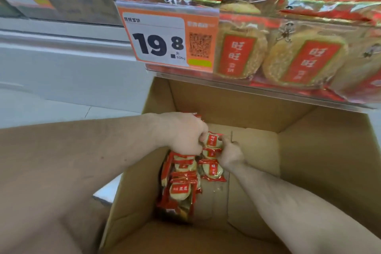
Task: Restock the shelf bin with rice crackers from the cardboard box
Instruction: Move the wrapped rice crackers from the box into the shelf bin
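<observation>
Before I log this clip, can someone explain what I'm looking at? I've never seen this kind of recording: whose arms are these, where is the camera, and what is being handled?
There is no machine here. A person wears one wide-angle camera on the head, looking forward and down, so the two bare arms reaching in from the bottom are their own.

Both hands are down inside a large open brown cardboard box. The left hand and the right hand are curled round small red-and-gold packets of round rice crackers, gathering a bunch. More of the same packets lie loose along the box's floor.

Above the box is the clear-fronted shelf bin, already holding many of the same crackers. Clipped to its front is an orange-and-white price tag reading 19.8.
</observation>
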Demonstrator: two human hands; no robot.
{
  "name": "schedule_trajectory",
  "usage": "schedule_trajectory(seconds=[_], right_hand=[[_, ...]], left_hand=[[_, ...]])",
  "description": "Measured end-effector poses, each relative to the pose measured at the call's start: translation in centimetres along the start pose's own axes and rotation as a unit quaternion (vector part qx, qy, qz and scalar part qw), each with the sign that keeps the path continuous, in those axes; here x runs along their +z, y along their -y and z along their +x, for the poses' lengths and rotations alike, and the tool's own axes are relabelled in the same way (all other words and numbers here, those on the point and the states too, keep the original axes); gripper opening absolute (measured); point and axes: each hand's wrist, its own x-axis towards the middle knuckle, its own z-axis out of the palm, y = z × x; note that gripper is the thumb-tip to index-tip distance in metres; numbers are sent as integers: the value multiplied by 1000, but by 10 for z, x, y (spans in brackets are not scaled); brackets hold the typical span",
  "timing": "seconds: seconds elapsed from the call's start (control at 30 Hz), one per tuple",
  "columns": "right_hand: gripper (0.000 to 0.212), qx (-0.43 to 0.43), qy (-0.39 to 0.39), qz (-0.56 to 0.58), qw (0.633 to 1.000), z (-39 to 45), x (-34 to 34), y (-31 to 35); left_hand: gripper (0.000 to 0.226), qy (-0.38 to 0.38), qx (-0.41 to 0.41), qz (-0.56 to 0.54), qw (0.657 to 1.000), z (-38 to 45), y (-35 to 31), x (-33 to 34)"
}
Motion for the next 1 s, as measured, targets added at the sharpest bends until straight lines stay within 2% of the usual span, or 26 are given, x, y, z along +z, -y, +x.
schedule_trajectory(seconds=[0.13, 0.23, 0.37, 0.43, 0.53, 0.63, 0.7, 0.8, 0.87, 0.93, 1.0], right_hand=[[51, -30, 41, -9, 999, 12, 17, -4], [38, -38, 6, -3, 999, 10, 11, -9], [27, -39, -77, 154, 984, -19, -19, -3], [26, -67, -113, 246, 960, -45, -37, 9], [26, -151, -90, 346, 922, -88, -63, 35], [30, -244, -71, 392, 884, -115, -78, 57], [30, -260, -75, 416, 868, -120, -79, 66], [25, -171, -117, 415, 886, -97, -66, 59], [9, -46, -111, 340, 933, -65, -51, 43], [16, 82, -72, 248, 963, -33, -32, 22], [25, 159, -9, 202, 966, -15, -11, 9]], left_hand=[[27, 27, -23, -33, 999, 5, -2, -8], [18, 18, -47, -82, 995, 5, 1, -11], [31, -19, -110, -170, 979, 6, 9, -13], [45, -41, -149, -261, 953, 6, 11, -13], [69, -36, -202, -431, 879, 2, 8, -12], [64, -32, -225, -540, 811, 3, 8, -13], [56, -60, -227, -555, 798, 5, 15, -12], [55, -116, -214, -495, 834, 3, 23, -12], [57, -130, -196, -458, 857, 1, 24, -11], [59, -120, -178, -449, 867, 1, 24, -10], [60, -109, -164, -440, 876, 2, 23, -8]])
